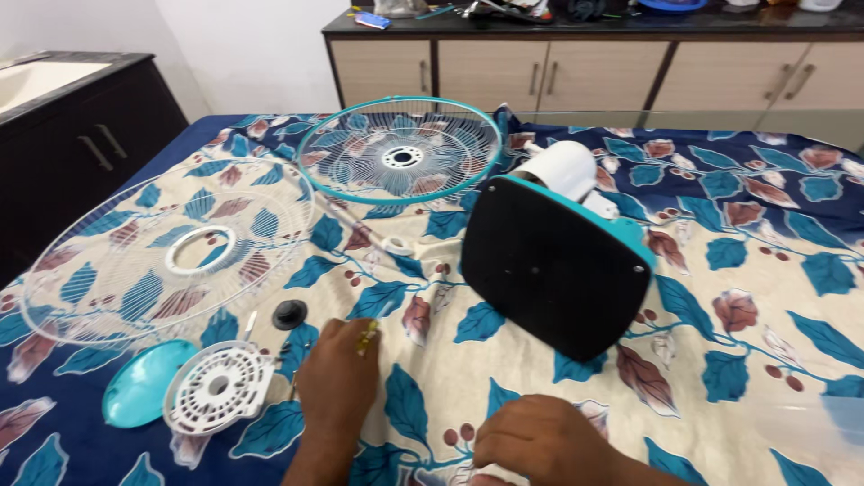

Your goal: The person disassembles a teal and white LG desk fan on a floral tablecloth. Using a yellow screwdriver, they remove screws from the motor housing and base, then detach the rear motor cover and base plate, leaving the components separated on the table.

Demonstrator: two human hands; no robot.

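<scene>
Where it meets the floral cloth (540, 378), left hand (337, 382) pinched on a thin yellow-handled screwdriver (368, 336), right hand's (540, 441) fingers curled, grip unclear

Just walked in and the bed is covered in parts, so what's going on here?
A person has a table fan taken apart on a floral cloth. The left hand holds a small tool with a yellowish handle, likely a screwdriver; the right hand rests on the cloth. The fan base lies tipped over, black underside up, beside the motor housing. Two wire grilles, a white round part, a teal cap and a black knob lie loose nearby.
</scene>
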